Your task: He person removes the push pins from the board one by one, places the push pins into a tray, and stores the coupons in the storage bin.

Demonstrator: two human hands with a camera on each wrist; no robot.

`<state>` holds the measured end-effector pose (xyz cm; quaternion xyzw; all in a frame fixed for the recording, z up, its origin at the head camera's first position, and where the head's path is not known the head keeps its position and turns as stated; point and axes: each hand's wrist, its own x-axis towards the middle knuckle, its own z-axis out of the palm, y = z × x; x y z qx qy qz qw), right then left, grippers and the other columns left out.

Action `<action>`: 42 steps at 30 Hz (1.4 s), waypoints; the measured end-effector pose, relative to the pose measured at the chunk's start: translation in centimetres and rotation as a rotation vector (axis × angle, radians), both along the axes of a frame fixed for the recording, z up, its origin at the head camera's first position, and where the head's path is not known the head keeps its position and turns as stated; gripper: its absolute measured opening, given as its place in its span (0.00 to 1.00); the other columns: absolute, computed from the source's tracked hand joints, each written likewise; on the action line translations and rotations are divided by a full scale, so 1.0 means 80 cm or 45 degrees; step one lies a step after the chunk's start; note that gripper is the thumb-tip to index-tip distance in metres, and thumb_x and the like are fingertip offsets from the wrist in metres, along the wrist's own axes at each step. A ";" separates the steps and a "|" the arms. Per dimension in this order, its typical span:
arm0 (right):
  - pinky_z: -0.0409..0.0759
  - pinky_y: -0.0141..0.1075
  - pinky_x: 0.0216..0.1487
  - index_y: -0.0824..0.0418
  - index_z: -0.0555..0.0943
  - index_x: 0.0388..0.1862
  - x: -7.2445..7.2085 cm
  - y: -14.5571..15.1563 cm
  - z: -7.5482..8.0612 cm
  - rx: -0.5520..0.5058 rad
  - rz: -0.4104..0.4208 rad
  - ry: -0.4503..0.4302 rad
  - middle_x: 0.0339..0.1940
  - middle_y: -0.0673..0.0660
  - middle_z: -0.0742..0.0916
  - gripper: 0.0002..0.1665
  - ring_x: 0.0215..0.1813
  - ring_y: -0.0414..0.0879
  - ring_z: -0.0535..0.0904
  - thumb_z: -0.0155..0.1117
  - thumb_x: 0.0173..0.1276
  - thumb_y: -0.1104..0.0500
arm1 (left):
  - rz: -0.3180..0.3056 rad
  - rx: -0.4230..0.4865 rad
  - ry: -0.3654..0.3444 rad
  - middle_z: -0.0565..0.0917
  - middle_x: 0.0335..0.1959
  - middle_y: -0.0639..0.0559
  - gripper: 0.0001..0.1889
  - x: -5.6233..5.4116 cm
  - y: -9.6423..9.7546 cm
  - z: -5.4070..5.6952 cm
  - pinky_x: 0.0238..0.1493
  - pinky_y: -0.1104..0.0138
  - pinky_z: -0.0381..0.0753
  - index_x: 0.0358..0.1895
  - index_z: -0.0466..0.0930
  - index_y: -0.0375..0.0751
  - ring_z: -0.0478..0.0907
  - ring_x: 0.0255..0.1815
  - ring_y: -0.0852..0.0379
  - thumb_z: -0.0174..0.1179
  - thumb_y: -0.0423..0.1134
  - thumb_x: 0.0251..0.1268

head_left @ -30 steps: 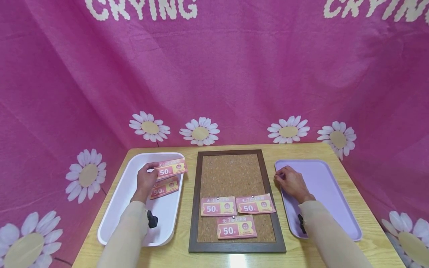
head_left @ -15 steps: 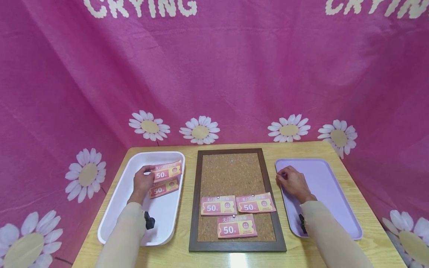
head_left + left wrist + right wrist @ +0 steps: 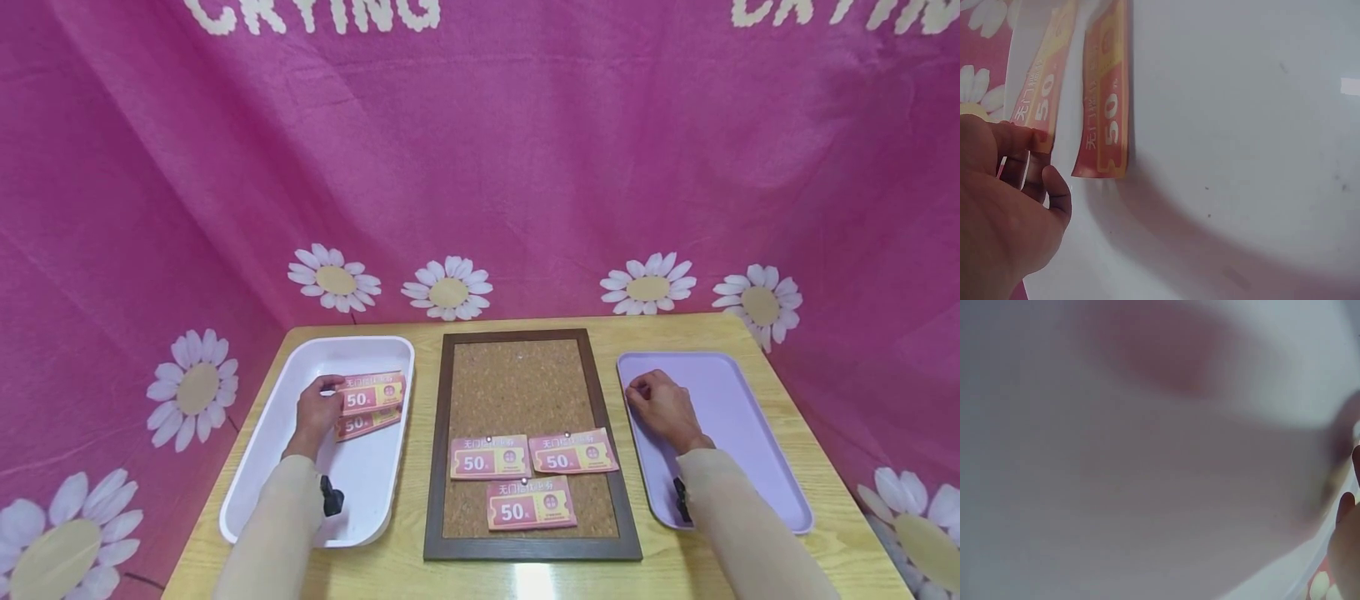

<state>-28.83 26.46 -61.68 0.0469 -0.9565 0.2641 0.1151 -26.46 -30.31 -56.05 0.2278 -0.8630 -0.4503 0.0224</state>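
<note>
Inside the white tub [image 3: 260,433] on the left, my left hand [image 3: 313,414] pinches a pink-and-yellow "50" coupon [image 3: 375,394] by its left end. Another coupon [image 3: 378,423] rests just below it. The left wrist view shows the thumb and fingers of the left hand [image 3: 1007,212] at the end of the held coupon [image 3: 1041,103], with the second coupon [image 3: 1109,112] beside it. Over the left part of the purple tray [image 3: 738,433] is my right hand [image 3: 666,410], fingers bent and fingertips together. Whether they hold something small is hidden; the right wrist view is mostly blurred.
Between the tub and tray lies a brown-framed cork board [image 3: 517,383]. Three coupons hang on its lower half, including a left coupon [image 3: 491,458], a right coupon [image 3: 573,452] and a bottom coupon [image 3: 531,504], each with a small pin at its top. A pink daisy curtain [image 3: 525,208] stands behind.
My left hand has drawn left with its coupon, which now sits lower, nearer the other coupon. The right hand has shifted slightly right over the purple tray.
</note>
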 end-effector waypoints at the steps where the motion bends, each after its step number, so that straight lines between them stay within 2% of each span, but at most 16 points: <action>1: 0.74 0.52 0.48 0.62 0.83 0.38 0.000 0.000 0.000 0.005 -0.007 -0.009 0.39 0.59 0.84 0.11 0.43 0.56 0.81 0.62 0.64 0.55 | -0.003 -0.001 -0.007 0.76 0.54 0.36 0.19 0.001 0.000 0.000 0.43 0.65 0.72 0.57 0.75 0.38 0.74 0.51 0.44 0.50 0.30 0.62; 8: 0.71 0.55 0.52 0.62 0.82 0.39 0.000 0.002 0.001 0.024 -0.042 -0.056 0.40 0.59 0.83 0.13 0.45 0.57 0.81 0.60 0.65 0.54 | -0.041 -0.008 -0.056 0.75 0.57 0.37 0.20 0.001 -0.003 -0.004 0.49 0.60 0.74 0.59 0.73 0.39 0.74 0.54 0.44 0.49 0.30 0.64; 16: 0.71 0.56 0.48 0.62 0.83 0.40 0.002 0.004 0.000 0.038 -0.030 0.011 0.39 0.60 0.83 0.13 0.44 0.57 0.81 0.62 0.65 0.54 | -0.059 -0.071 -0.084 0.76 0.54 0.38 0.19 -0.002 -0.003 0.001 0.49 0.59 0.73 0.58 0.75 0.40 0.74 0.50 0.45 0.49 0.34 0.63; 23: 0.71 0.54 0.48 0.62 0.83 0.43 0.001 0.007 -0.003 0.040 -0.034 0.020 0.39 0.59 0.83 0.15 0.43 0.56 0.80 0.62 0.65 0.52 | -0.079 -0.095 -0.016 0.74 0.60 0.37 0.18 -0.004 -0.003 0.005 0.57 0.53 0.71 0.59 0.75 0.37 0.73 0.55 0.42 0.52 0.36 0.67; 30: 0.72 0.53 0.47 0.61 0.83 0.44 0.000 0.007 -0.004 0.054 0.007 0.059 0.41 0.60 0.83 0.15 0.43 0.55 0.81 0.64 0.64 0.54 | -0.104 -0.103 -0.009 0.76 0.59 0.39 0.19 -0.003 0.002 0.010 0.61 0.52 0.68 0.59 0.74 0.39 0.72 0.58 0.43 0.50 0.37 0.66; 36: 0.70 0.57 0.51 0.61 0.81 0.50 0.002 0.004 -0.001 0.060 0.038 0.021 0.48 0.63 0.83 0.18 0.49 0.59 0.80 0.63 0.64 0.54 | -0.206 -0.196 0.067 0.77 0.59 0.41 0.19 -0.003 0.010 0.012 0.64 0.50 0.66 0.60 0.73 0.39 0.70 0.61 0.43 0.51 0.38 0.68; 42: 0.70 0.60 0.54 0.61 0.80 0.52 0.002 0.000 0.002 0.078 0.073 0.053 0.53 0.64 0.83 0.19 0.56 0.62 0.78 0.62 0.65 0.55 | -0.301 -0.279 0.124 0.78 0.59 0.40 0.19 -0.004 0.024 0.020 0.64 0.49 0.66 0.60 0.75 0.40 0.71 0.62 0.41 0.53 0.40 0.68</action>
